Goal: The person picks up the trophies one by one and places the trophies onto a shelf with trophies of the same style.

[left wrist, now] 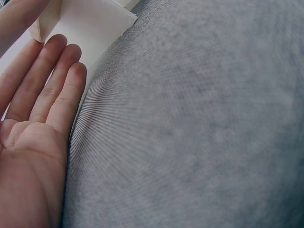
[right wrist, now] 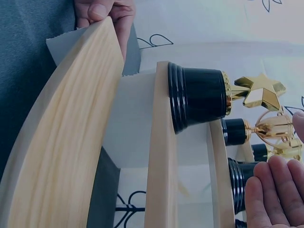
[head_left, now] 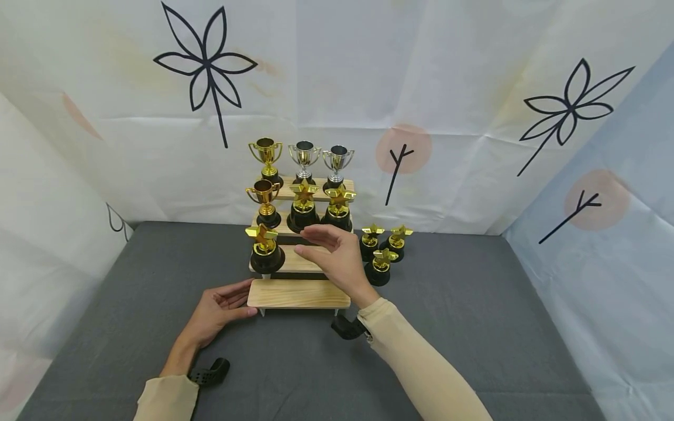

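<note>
The wooden tiered stand (head_left: 298, 293) shows only in part: its second step is largely hidden behind the right hand (head_left: 337, 257) in the head view, and its legs are mostly out of sight under the bottom step. In the left wrist view only a pale corner of the stand (left wrist: 90, 23) is seen at 11 o'clock, washed out and cut by the frame edge, and the right wrist view bends the bottom step (right wrist: 61, 142) into a curve, with the fingers (right wrist: 280, 190) of the right hand cropped at 4 o'clock. A small black object (head_left: 210, 371) at the left cuff and another (head_left: 347, 327) at the right cuff are too dark to make out. The left hand (head_left: 218, 310) lies palm up on the grey cloth (head_left: 474, 327), fingers straight and relaxed, fingertips touching the left end of the bottom step at 9 o'clock of it; it holds nothing. The right hand hovers over the second step with the wrist bent and the fingers stretched flat toward 9 o'clock, spread wide and gripping nothing. Its fingertips lie just beside the gold star trophy (head_left: 265, 248) at the left end of that step. The stand sits at the middle of the cloth, against the backdrop (head_left: 337, 76) at 12 o'clock, with star and cup trophies on the upper steps. Three small star trophies (head_left: 383, 254) stand on the cloth at 3 o'clock of the stand, close behind the right hand.
</note>
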